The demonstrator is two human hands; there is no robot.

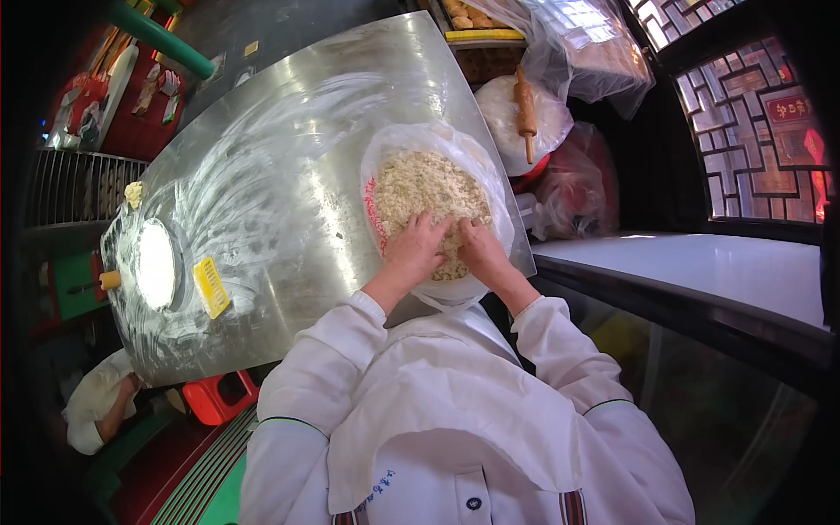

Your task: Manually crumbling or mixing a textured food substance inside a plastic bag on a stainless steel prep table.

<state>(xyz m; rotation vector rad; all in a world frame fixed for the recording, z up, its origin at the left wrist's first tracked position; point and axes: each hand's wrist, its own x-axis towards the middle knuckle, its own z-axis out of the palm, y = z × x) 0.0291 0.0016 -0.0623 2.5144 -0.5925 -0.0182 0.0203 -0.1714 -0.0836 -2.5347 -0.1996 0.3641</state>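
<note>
A pale, crumbly mixture (430, 180) fills a round container lined with a translucent plastic bag (502, 216), which bears red writing. The bag's edge spreads around the mixture and hides the container. My left hand (418, 241) lies palm down on the near part of the mixture, fingers somewhat apart. Close beside it, my right hand (482, 248) has its fingers bent down into the crumbs near the right edge. Whether crumbs are pinched in those fingertips is hidden. Both hands are over the metal worktable (315, 249).
Left on the flour-streaked table are a dish of white powder (156, 262), a yellow scraper (210, 287) and a dough lump (134, 195). A rolling pin (525, 115) rests atop a plastic-covered tub to the right. A co-worker (102, 400) and a red stool (220, 397) are lower left.
</note>
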